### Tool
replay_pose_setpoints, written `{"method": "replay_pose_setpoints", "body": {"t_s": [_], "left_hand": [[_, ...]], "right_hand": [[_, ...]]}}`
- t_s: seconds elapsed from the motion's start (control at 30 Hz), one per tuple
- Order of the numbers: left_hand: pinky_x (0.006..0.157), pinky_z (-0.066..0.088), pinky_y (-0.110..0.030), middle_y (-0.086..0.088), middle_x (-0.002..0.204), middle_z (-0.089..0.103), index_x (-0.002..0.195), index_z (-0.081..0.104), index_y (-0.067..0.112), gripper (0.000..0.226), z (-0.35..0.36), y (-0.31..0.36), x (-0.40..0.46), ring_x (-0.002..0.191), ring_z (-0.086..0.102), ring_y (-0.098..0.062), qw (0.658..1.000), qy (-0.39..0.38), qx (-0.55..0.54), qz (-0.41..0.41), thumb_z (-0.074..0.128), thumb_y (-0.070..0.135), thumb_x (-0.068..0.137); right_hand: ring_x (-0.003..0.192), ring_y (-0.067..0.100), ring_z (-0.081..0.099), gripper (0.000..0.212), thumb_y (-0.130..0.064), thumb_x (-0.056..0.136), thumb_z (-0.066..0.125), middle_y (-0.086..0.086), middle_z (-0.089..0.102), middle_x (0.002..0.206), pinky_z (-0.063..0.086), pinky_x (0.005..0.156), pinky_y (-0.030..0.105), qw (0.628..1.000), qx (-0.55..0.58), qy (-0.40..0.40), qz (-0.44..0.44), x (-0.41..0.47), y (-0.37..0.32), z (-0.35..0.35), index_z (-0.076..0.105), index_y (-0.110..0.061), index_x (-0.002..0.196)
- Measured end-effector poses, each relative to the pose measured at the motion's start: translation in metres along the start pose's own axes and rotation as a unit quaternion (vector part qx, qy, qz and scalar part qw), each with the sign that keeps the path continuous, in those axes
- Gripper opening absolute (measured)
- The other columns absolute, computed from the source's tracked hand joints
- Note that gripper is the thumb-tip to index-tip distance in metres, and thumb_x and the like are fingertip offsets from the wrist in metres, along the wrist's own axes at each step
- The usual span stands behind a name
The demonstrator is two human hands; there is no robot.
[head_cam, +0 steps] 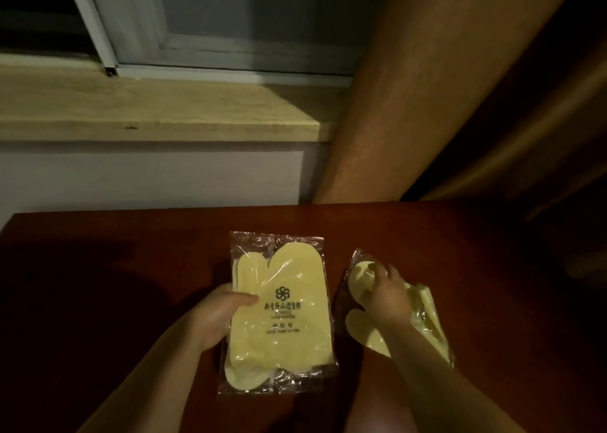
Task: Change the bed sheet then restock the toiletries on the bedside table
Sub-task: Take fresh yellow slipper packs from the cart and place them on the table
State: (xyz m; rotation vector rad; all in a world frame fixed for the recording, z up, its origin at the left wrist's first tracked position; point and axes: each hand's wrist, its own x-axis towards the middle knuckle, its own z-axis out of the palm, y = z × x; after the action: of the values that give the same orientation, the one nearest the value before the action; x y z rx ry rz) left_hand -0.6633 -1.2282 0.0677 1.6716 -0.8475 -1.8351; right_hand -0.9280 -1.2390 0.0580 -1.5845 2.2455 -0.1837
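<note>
Two clear plastic packs of pale yellow slippers are over a dark red-brown bedside table [115, 268]. The larger pack [282, 321], printed with a dark logo and text, is gripped on its left edge by my left hand [216, 317], thumb on top. A second, tilted pack [364, 301] lies to the right on the table. My right hand [387, 298] presses down on its top, fingers curled around the wrapping; my forearm hides part of it.
Behind the table is a white wall panel [147, 176] below a pale wooden window sill [147, 110] and a sliding window frame [108, 55]. A brown curtain [410, 87] hangs at the right, down to the table's back edge.
</note>
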Motion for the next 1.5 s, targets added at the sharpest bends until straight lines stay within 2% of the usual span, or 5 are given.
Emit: {"method": "replay_pose_setpoints", "body": {"t_s": [0.37, 0.73, 1.0, 1.27, 1.5], "left_hand": [[0.071, 0.052, -0.040, -0.021, 0.099, 0.068, 0.108, 0.060, 0.003, 0.020, 0.017, -0.011, 0.009, 0.087, 0.065, -0.035, 0.998, 0.060, -0.018, -0.023, 0.052, -0.002, 0.090], [0.085, 0.052, -0.046, -0.020, 0.098, 0.069, 0.105, 0.064, 0.005, 0.024, 0.023, -0.021, 0.006, 0.092, 0.065, -0.037, 0.997, 0.068, 0.010, -0.031, 0.057, -0.006, 0.085], [0.095, 0.046, -0.044, -0.008, 0.107, 0.070, 0.110, 0.067, 0.022, 0.055, 0.026, -0.028, -0.002, 0.103, 0.063, -0.030, 0.992, 0.058, -0.107, -0.025, 0.041, 0.066, 0.087], [0.081, 0.052, -0.045, -0.014, 0.100, 0.069, 0.109, 0.062, 0.016, 0.027, 0.017, -0.017, -0.014, 0.092, 0.065, -0.034, 0.993, 0.036, -0.106, 0.036, 0.057, 0.000, 0.089], [0.071, 0.053, -0.037, -0.009, 0.099, 0.070, 0.113, 0.060, 0.015, 0.021, 0.031, 0.002, -0.047, 0.086, 0.068, -0.027, 0.989, -0.022, -0.067, 0.134, 0.059, 0.015, 0.091]], "right_hand": [[0.135, 0.031, 0.032, 0.081, -0.061, 0.086, 0.051, 0.012, 0.039, 0.144, 0.025, 0.109, 0.048, 0.974, -0.128, -0.146, 0.119, 0.020, 0.054, -0.025, 0.026, -0.010, 0.144], [0.078, 0.031, 0.069, 0.041, -0.013, 0.071, 0.070, 0.016, 0.072, 0.089, 0.056, 0.062, 0.040, 0.797, 0.534, -0.246, 0.138, 0.008, 0.009, -0.053, 0.058, -0.004, 0.109], [0.094, 0.022, 0.062, 0.043, -0.026, 0.086, 0.066, -0.001, 0.059, 0.102, 0.055, 0.077, 0.037, 0.866, 0.462, -0.170, 0.090, -0.025, -0.064, 0.028, 0.046, -0.017, 0.123], [0.118, 0.034, 0.053, 0.099, -0.041, 0.074, 0.074, 0.006, 0.040, 0.144, 0.045, 0.097, 0.056, 0.869, 0.456, -0.184, 0.055, -0.045, -0.042, 0.035, 0.006, -0.041, 0.147], [0.087, 0.023, 0.068, 0.034, -0.012, 0.091, 0.057, 0.008, 0.066, 0.105, 0.058, 0.066, 0.032, 0.853, 0.502, -0.110, 0.086, -0.111, -0.031, -0.009, 0.049, -0.009, 0.124]]}}
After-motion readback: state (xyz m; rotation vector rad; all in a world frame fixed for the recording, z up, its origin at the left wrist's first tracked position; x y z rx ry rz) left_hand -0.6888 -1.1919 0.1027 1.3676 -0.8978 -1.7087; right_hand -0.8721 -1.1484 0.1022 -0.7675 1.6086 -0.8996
